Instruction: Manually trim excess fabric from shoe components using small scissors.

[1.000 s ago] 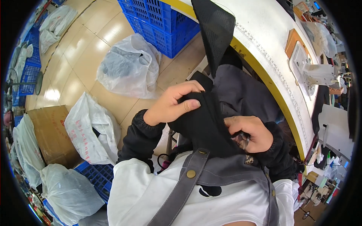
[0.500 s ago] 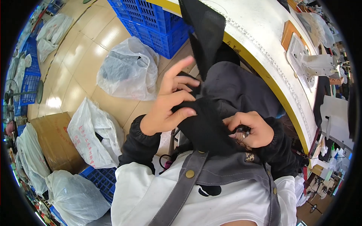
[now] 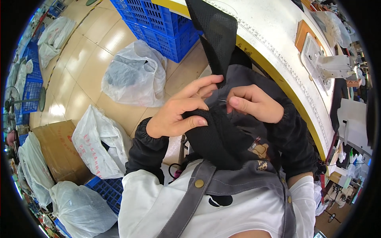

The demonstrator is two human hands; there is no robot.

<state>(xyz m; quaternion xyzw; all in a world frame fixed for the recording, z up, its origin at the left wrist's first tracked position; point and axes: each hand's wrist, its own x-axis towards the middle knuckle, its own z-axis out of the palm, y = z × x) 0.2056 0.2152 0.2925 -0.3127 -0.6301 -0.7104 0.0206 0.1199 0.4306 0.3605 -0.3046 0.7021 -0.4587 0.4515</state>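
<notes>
My left hand (image 3: 178, 109) pinches a piece of black mesh fabric (image 3: 216, 135) between thumb and fingers over my lap. Its outstretched forefinger reaches the lower end of a black mesh strip (image 3: 216, 35) that hangs off the table's edge. My right hand (image 3: 256, 104) is closed just right of the fabric, thumb against forefinger. A thin, pale metal-looking tip (image 3: 224, 100) sticks out from it toward the left hand. The rest of that small tool is hidden in the fingers, so its kind cannot be made out.
A white table (image 3: 274, 43) with a yellow edge and a printed ruler curves along the right, carrying a white sewing machine (image 3: 331, 66). Stacked blue crates (image 3: 158, 27) stand beyond my left hand. Plastic bags (image 3: 135, 73) and a cardboard box (image 3: 59, 148) lie on the tiled floor.
My right hand has moved up and away from my body, from beside the fabric's lower part to near my left fingertips. The left forefinger has lowered toward the hanging strip.
</notes>
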